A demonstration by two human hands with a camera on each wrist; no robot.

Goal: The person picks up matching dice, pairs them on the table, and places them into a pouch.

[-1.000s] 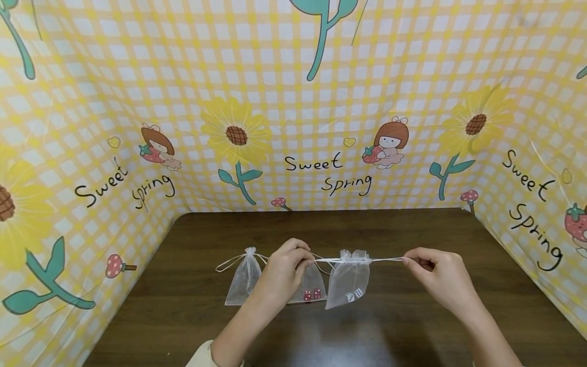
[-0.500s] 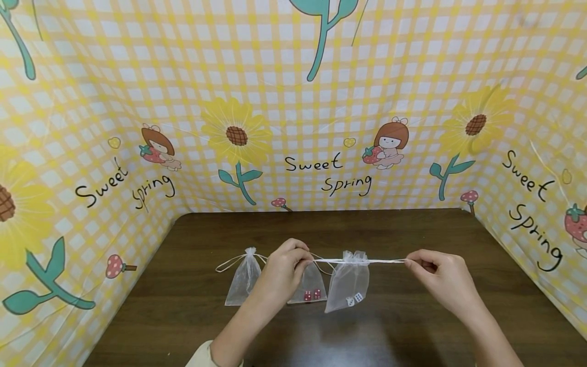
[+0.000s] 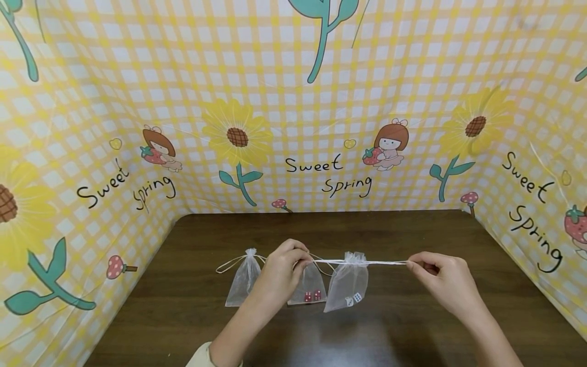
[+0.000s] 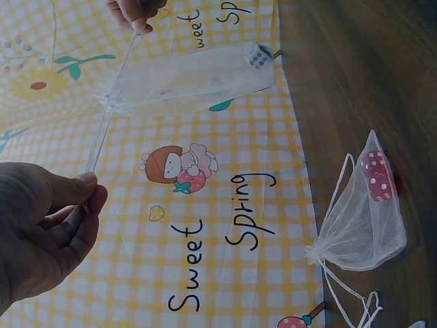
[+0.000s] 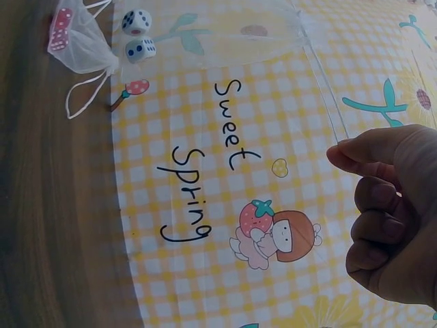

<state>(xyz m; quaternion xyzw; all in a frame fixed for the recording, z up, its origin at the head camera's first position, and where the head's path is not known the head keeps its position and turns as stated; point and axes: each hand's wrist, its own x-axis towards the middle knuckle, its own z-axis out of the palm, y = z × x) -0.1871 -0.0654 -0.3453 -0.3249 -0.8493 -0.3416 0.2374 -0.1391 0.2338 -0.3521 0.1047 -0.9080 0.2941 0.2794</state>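
A sheer white drawstring bag (image 3: 347, 283) hangs between my hands, its neck gathered. Two white dice (image 5: 138, 35) lie at its bottom. My left hand (image 3: 286, 267) pinches the white drawstring (image 4: 100, 140) on one side between thumb and fingertips. On the other side my right hand (image 3: 442, 272) pinches the opposite end of the string. The cord runs taut and level from hand to hand through the bag's neck. Behind my left hand lies a second sheer bag (image 4: 362, 225) with red dice (image 4: 376, 175) in it, partly hidden in the head view.
A third sheer bag (image 3: 240, 285) with a drawn neck and looped cord lies on the dark wooden table (image 3: 220, 229), left of my left forearm. Yellow checked cloth (image 3: 302, 112) walls in the table at the back and both sides.
The gathered neck of the bag has drawn narrower. My right hand has shifted slightly right with the string, while the left hand stays nearly where it was.
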